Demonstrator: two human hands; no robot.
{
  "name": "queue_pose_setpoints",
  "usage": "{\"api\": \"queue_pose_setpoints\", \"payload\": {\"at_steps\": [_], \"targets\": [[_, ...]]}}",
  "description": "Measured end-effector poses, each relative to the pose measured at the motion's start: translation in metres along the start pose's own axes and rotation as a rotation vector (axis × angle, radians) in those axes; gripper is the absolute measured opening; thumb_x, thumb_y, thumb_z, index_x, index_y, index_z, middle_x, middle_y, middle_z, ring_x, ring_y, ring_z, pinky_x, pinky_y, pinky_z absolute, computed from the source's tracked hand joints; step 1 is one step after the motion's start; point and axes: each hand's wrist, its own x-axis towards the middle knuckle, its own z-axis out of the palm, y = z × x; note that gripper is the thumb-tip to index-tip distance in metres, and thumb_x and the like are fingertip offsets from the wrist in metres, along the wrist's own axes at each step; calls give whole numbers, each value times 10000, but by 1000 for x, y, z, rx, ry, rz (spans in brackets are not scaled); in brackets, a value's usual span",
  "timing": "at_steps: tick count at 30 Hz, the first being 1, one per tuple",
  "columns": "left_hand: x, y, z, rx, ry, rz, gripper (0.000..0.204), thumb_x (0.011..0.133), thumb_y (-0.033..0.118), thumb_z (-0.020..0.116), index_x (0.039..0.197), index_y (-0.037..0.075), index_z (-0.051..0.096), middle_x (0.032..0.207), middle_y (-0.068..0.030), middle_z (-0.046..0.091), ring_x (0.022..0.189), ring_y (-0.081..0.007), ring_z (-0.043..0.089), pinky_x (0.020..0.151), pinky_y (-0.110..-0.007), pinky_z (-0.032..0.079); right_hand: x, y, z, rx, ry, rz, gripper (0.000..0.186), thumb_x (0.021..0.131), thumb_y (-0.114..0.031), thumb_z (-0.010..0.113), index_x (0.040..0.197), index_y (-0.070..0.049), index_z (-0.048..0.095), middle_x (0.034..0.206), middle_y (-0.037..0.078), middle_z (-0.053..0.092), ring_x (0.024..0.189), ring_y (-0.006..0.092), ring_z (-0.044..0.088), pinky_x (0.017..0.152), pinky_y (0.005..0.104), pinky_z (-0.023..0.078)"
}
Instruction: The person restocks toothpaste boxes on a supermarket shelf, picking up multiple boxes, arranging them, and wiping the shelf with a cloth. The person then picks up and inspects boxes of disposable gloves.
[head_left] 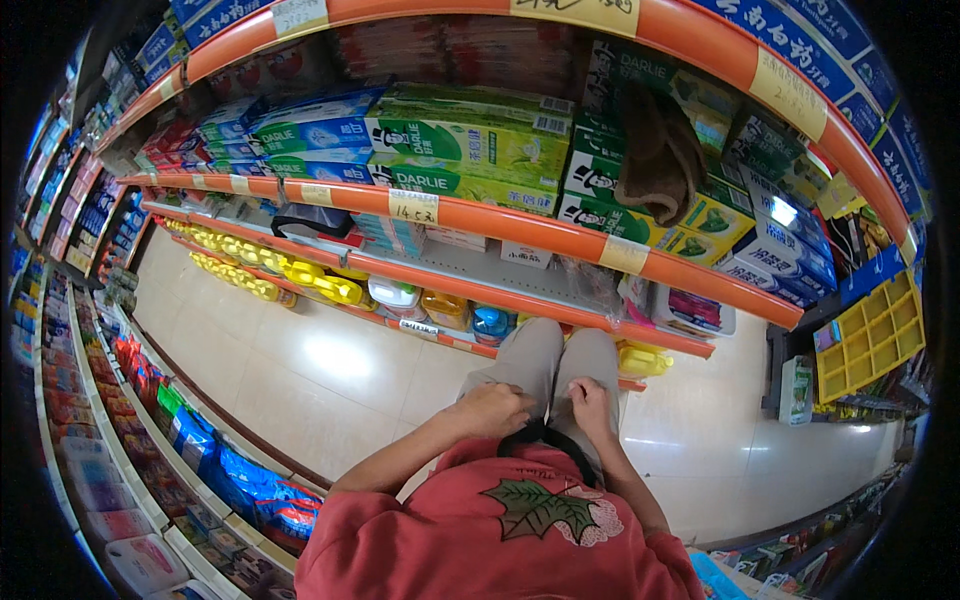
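Note:
My left hand (pixel 497 408) rests on my left thigh, its fingers curled inward and partly hidden against the trousers. Over the right thigh lies my right hand (pixel 590 405), closed with the fingers bent. Nothing shows in either hand. Both touch or nearly touch the light grey trousers (pixel 531 360). Ahead of my knees stands a shelf with orange edges (pixel 480 213). Green and yellow toothpaste boxes (pixel 470 143) are stacked on it, with blue boxes (pixel 310 137) to their left. A brown cloth (pixel 655 155) drapes over the green boxes at the right.
Below are yellow bottles (pixel 325 285), a blue-capped bottle (pixel 490 322) and a white bin (pixel 692 310) with packets. A yellow compartment tray (pixel 872 338) stands at the right. Another shelf with blue bags (pixel 255 485) runs along the left. Pale tiled floor (pixel 310 360) lies between.

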Motion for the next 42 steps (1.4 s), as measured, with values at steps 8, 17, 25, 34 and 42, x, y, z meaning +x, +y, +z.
{"api": "queue_pose_setpoints", "payload": {"at_steps": [8,17,25,34,42], "targets": [[10,-15,6,-25,55,-44,274,758,197,557,968,24,588,856,-176,601,770,-348,578,680,-411,463,-5,3,1,-333,84,-76,205,815,-200,527,715,-21,525,678,175,558,642,374,538,564,450,412],[10,-27,18,-109,216,-126,210,763,148,550,895,-5,609,728,-140,615,670,-295,603,625,-366,476,-9,-2,4,-448,28,-158,310,837,-289,497,681,-24,534,683,158,561,638,354,550,553,442,418],[29,-102,-27,-831,927,-409,205,786,133,515,751,-60,573,552,-46,527,450,-120,485,448,-272,400,-6,-15,2,-429,-11,-153,330,842,-294,485,671,-12,511,678,177,547,645,375,536,569,452,404],[70,-208,-49,-665,1286,-546,337,726,71,494,1026,-83,505,964,-199,562,893,-279,543,788,-327,416,66,-63,13,-200,-179,-284,236,848,-205,485,838,17,563,758,196,564,747,374,538,663,417,423],[98,-198,-103,-934,1226,-494,512,727,95,535,1210,75,369,991,-127,557,881,-281,539,718,-355,440,198,-96,71,311,-171,81,296,859,-310,517,986,-46,553,932,57,586,825,200,555,670,337,451]]}}
